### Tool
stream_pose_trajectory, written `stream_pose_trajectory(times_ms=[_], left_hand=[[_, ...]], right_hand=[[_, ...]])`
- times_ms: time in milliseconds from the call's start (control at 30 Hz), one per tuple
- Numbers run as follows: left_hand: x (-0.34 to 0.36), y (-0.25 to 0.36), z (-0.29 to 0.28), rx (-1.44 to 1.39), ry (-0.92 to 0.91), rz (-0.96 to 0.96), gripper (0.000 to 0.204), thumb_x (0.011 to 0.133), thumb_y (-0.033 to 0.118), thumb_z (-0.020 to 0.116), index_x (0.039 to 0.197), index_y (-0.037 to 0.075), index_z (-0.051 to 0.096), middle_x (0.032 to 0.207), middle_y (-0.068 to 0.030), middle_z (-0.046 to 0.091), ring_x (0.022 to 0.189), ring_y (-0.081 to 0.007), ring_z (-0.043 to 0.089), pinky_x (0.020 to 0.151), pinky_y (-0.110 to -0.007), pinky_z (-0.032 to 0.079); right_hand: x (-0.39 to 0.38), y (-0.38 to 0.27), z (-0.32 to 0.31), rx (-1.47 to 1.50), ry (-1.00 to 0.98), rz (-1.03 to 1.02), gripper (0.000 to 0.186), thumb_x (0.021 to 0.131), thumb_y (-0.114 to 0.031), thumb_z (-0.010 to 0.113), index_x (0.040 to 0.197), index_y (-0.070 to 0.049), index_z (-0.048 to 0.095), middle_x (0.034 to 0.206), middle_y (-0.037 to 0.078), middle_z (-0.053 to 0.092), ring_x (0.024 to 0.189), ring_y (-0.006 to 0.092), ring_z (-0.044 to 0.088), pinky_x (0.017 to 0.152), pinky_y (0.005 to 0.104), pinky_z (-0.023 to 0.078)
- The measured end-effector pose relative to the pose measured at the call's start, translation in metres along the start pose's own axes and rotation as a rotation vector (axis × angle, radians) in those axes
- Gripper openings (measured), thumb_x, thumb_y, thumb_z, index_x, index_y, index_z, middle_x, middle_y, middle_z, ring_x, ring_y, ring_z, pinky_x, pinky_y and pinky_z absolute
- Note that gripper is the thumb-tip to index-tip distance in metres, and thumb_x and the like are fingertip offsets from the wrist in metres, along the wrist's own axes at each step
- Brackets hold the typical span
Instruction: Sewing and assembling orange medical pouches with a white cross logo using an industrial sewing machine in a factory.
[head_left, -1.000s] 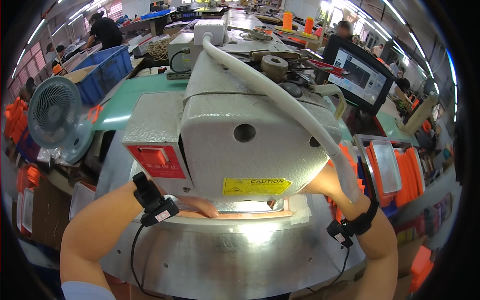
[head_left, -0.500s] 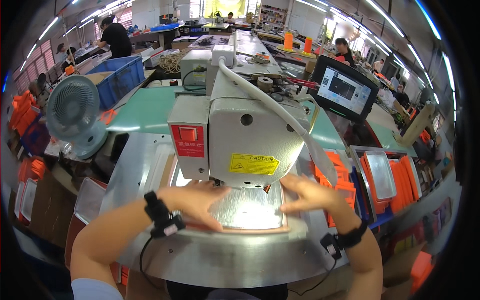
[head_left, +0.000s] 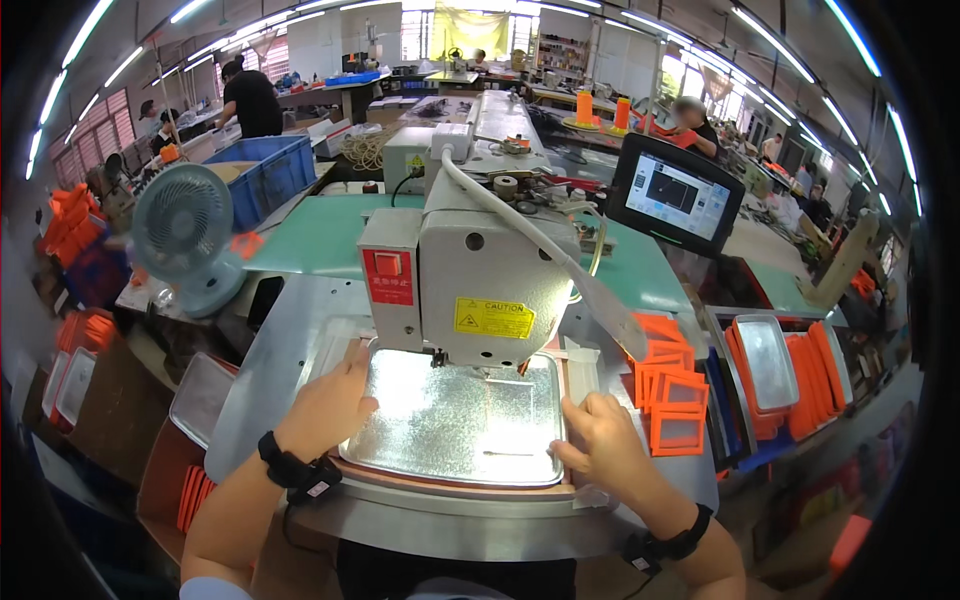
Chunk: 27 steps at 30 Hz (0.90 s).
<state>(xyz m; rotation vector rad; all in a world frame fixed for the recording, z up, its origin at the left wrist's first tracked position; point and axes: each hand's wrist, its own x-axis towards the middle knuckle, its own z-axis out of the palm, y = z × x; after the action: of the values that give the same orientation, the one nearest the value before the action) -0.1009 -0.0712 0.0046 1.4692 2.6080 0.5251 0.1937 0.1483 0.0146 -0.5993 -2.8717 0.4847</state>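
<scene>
A silvery, rectangular panel with rounded corners (head_left: 430,415) lies flat in a reddish-brown frame under the head of a sewing machine (head_left: 450,280). A thin rectangular outline shows on its right half. My left hand (head_left: 325,410) rests at the panel's left edge, fingers stretched forward and thumb apart over the silvery surface. At the right edge is my right hand (head_left: 605,440), its fingers bent and its thumb apart, touching the rim. Neither hand visibly lifts anything. The needle area is partly hidden by the machine head.
Orange rectangular frames (head_left: 675,390) lie to the right on the metal table (head_left: 400,525). Beyond them stands a bin of orange and silvery panels (head_left: 765,365). A screen (head_left: 675,195), a fan (head_left: 183,235) and a blue crate (head_left: 265,170) surround the machine. Several people work farther back.
The panel now shows much more of itself in front of the machine head. My left hand has moved left off its middle, and my right hand has come nearer along the right edge.
</scene>
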Motion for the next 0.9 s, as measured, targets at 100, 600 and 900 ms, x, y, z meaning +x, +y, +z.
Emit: stream_pose_trajectory(times_ms=[100, 600, 900], left_hand=[[0.002, -0.012, 0.001, -0.139, 0.072, 0.079, 0.065, 0.084, 0.011, 0.058, 0.144, -0.006, 0.04, 0.077, -0.0185, 0.063, 0.063, -0.0288, 0.061, 0.063, -0.036, 0.049], [-0.113, 0.046, -0.004, -1.84, 0.427, 0.041, 0.068, 0.096, 0.027, 0.064, 0.149, 0.002, 0.03, 0.131, -0.0104, 0.052, 0.111, -0.0222, 0.06, 0.094, -0.035, 0.053], [-0.112, 0.04, 0.018, -1.689, 0.623, -0.497, 0.047, 0.088, 0.007, 0.058, 0.133, 0.004, 0.046, 0.12, -0.0127, 0.059, 0.104, -0.0272, 0.064, 0.084, -0.044, 0.059]], right_hand=[[0.0, -0.004, 0.002, 0.174, -0.043, 0.127, 0.057, 0.081, -0.022, 0.072, 0.125, 0.008, 0.055, 0.083, 0.019, 0.067, 0.081, 0.0339, 0.067, 0.073, 0.0426, 0.052], [0.045, -0.031, 0.032, 0.525, -0.164, 0.045, 0.028, 0.088, -0.006, 0.065, 0.114, 0.002, 0.057, 0.069, 0.008, 0.062, 0.057, 0.0172, 0.061, 0.054, 0.0342, 0.049], [0.057, -0.061, 0.052, 0.64, -0.154, -0.176, 0.037, 0.089, -0.008, 0.065, 0.123, 0.003, 0.058, 0.094, 0.023, 0.064, 0.085, 0.0344, 0.065, 0.076, 0.0398, 0.051]])
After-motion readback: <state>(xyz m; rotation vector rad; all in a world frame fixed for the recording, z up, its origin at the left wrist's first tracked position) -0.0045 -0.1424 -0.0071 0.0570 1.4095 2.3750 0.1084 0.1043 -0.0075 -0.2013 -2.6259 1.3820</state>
